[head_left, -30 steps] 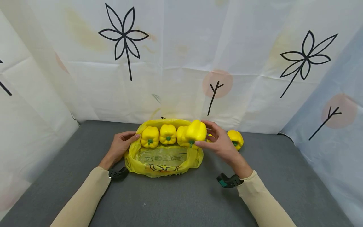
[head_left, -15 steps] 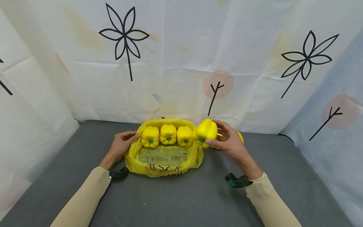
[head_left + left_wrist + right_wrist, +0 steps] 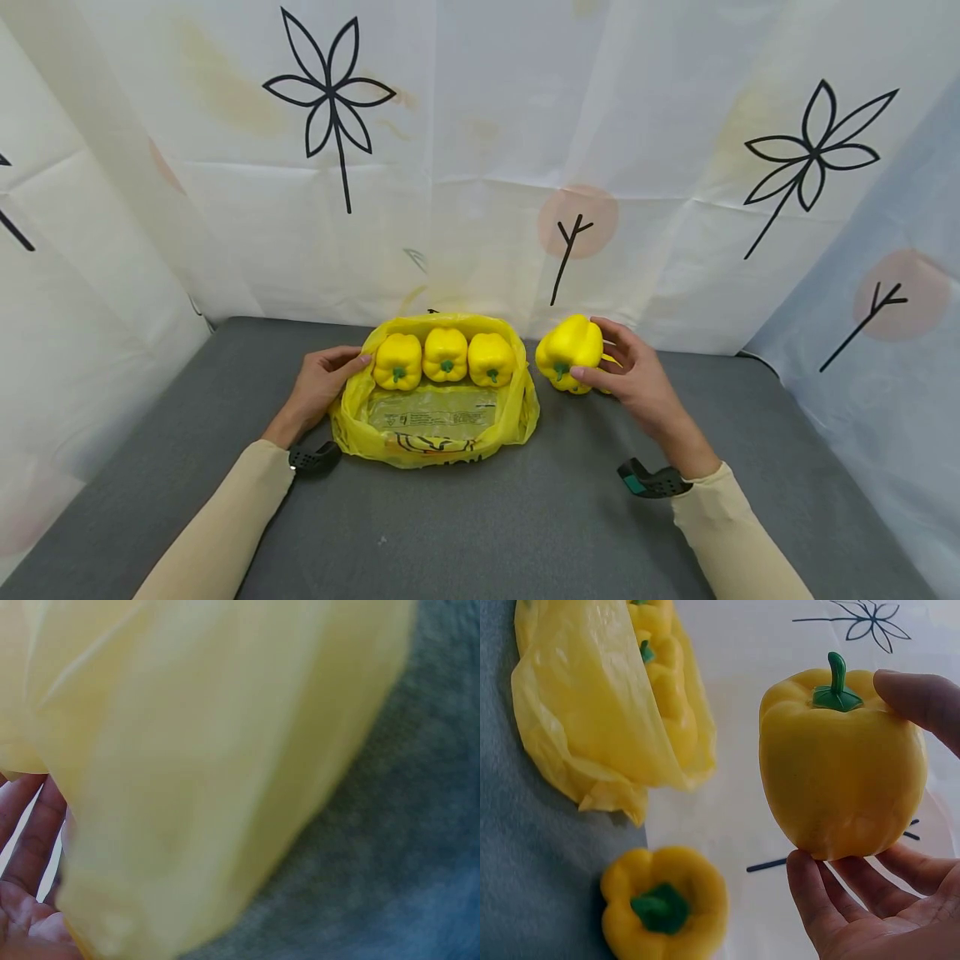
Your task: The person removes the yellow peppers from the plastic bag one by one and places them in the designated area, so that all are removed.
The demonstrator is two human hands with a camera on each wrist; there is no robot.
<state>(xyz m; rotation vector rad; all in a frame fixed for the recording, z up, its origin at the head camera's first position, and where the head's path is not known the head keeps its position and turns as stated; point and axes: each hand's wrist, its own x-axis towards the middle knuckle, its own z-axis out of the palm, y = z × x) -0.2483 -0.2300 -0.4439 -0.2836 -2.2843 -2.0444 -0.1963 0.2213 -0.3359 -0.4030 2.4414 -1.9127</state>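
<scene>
A yellow plastic bag point(image 3: 517, 425) lies opened out on the table, with three yellow bell peppers in a row along its far side; the middle one point(image 3: 445, 354) has its green stem toward me. My left hand point(image 3: 318, 383) grips the bag's left rim, the thumb over the edge. In the left wrist view the bag's film point(image 3: 187, 765) covers part of the fingers. My right hand point(image 3: 643, 379) holds another yellow bell pepper point(image 3: 572, 342) off the table, right of the bag. The right wrist view shows it between thumb and fingers, stem point(image 3: 838, 682) up.
Below the held pepper, a yellow pepper point(image 3: 705, 900) stands on the grey table point(image 3: 465, 533). More yellow shows behind my right fingers, mostly hidden. A white patterned curtain point(image 3: 480, 250) hangs along the table's far edge and both sides.
My right hand has carried its pepper rightward, from over the bag's right end to beside the bag. The bag's third pepper is now uncovered. My left hand stays on the rim.
</scene>
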